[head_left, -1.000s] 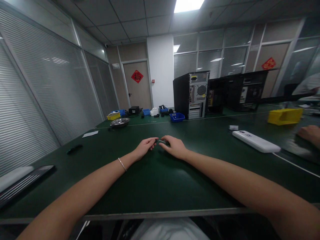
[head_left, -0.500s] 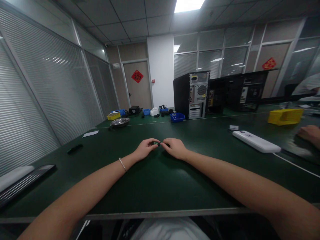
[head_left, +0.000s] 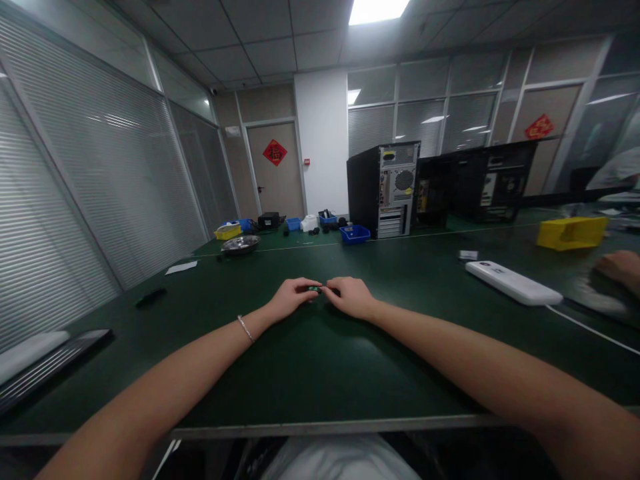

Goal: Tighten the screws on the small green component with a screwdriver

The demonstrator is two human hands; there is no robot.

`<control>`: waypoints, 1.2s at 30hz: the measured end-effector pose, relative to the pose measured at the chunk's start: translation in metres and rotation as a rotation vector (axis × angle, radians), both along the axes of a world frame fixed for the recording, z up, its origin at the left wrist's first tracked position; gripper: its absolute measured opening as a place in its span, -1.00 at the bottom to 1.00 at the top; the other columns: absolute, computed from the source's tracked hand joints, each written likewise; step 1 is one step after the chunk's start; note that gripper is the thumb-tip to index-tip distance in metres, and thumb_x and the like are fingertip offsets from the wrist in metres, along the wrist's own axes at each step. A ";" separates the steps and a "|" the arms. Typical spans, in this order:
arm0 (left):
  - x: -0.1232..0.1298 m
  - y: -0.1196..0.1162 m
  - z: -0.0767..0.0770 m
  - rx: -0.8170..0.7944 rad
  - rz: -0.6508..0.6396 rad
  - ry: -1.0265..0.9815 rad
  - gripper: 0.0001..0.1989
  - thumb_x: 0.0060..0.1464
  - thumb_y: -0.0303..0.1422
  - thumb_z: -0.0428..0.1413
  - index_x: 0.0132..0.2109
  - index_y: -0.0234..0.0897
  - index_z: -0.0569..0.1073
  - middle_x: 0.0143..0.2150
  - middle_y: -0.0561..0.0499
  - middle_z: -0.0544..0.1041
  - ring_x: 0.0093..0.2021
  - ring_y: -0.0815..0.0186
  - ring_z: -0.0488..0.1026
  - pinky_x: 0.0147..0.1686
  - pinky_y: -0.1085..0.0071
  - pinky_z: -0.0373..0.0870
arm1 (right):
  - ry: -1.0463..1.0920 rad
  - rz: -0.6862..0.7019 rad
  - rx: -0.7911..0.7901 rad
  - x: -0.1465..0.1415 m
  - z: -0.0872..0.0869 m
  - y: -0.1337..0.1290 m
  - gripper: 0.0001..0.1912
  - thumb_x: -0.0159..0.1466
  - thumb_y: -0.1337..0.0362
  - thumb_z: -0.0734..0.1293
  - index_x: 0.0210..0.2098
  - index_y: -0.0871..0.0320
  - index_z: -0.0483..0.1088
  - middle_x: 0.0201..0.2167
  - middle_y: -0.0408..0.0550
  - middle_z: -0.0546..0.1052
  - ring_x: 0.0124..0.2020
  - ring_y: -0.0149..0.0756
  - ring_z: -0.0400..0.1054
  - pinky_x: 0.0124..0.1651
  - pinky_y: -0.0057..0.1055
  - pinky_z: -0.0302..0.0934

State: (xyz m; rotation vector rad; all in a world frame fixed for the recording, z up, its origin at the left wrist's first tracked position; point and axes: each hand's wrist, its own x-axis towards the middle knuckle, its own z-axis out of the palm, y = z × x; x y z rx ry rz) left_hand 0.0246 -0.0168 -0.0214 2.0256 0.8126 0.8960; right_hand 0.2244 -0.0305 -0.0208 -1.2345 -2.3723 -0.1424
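Note:
Between my two hands is a small green piece with dark parts (head_left: 315,289), perhaps a little circuit board; it is too small to name for certain. My left hand (head_left: 291,298) pinches it between thumb and fingers. From the other side my right hand (head_left: 349,297) is closed, its thumb and fingertips meeting at the piece's right end. What the right fingertips grip there is hidden. Both hands are low over the green tabletop (head_left: 320,373), near its middle.
At the back stand black computer cases (head_left: 383,190) beside a blue bin (head_left: 355,234) and a round metal dish (head_left: 240,245). A white device with a cable (head_left: 513,283) lies right, near a yellow bin (head_left: 571,233) and another person's hand (head_left: 620,268). A dark slotted panel (head_left: 55,363) is at left.
The small green piece has turned slightly in my left fingers. Both hands stay in nearly the same place.

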 end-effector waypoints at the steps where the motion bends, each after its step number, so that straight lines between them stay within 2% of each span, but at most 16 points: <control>1: 0.000 0.000 0.000 -0.006 -0.002 -0.003 -0.65 -0.02 -0.31 0.11 -0.06 -0.34 0.44 -0.16 -0.11 0.47 -0.37 0.35 0.39 -0.31 0.38 0.35 | 0.002 0.008 -0.001 0.000 0.000 0.000 -0.64 0.30 0.09 0.06 -0.32 0.09 0.41 -0.40 -0.10 0.50 -0.36 -0.34 0.33 -0.42 -0.47 -0.05; 8: -0.002 0.001 0.000 -0.089 -0.002 -0.021 -0.64 -0.01 -0.34 0.11 -0.04 -0.38 0.43 -0.32 -0.06 0.50 -0.40 0.36 0.38 -0.32 0.38 0.34 | 0.017 0.025 -0.025 0.001 0.002 -0.002 -0.63 0.30 0.08 0.06 -0.35 0.11 0.40 -0.41 -0.11 0.49 -0.38 -0.35 0.33 -0.43 -0.47 -0.04; 14: -0.002 0.001 -0.001 -0.107 0.006 -0.030 -0.63 -0.03 -0.33 0.12 -0.04 -0.36 0.43 -0.30 -0.07 0.50 -0.38 0.34 0.39 -0.29 0.35 0.35 | 0.022 0.034 -0.035 0.001 0.004 -0.003 -0.64 0.30 0.08 0.07 -0.35 0.11 0.41 -0.41 -0.11 0.49 -0.38 -0.35 0.33 -0.42 -0.48 -0.03; 22: -0.001 -0.001 0.000 -0.056 0.008 -0.013 -0.65 -0.03 -0.32 0.12 -0.06 -0.36 0.45 -0.24 -0.09 0.50 -0.39 0.35 0.38 -0.32 0.37 0.35 | 0.024 0.064 -0.036 0.001 0.003 -0.003 -0.65 0.30 0.09 0.07 -0.30 0.10 0.42 -0.39 -0.10 0.50 -0.36 -0.35 0.34 -0.39 -0.48 0.00; 28: -0.002 0.001 0.000 -0.117 -0.004 -0.016 -0.64 -0.05 -0.33 0.13 -0.07 -0.37 0.45 -0.34 -0.05 0.49 -0.42 0.37 0.37 -0.34 0.38 0.34 | 0.018 0.056 -0.032 0.001 0.002 -0.002 -0.64 0.29 0.09 0.08 -0.33 0.11 0.42 -0.40 -0.09 0.50 -0.36 -0.34 0.34 -0.38 -0.48 0.01; 36: -0.002 0.000 0.000 -0.177 -0.027 -0.073 -0.63 -0.07 -0.33 0.16 -0.07 -0.35 0.45 -0.34 -0.04 0.49 -0.42 0.39 0.37 -0.34 0.40 0.33 | 0.029 0.081 -0.039 0.002 0.004 -0.004 -0.65 0.30 0.10 0.08 -0.33 0.11 0.41 -0.40 -0.10 0.49 -0.37 -0.36 0.33 -0.37 -0.50 0.01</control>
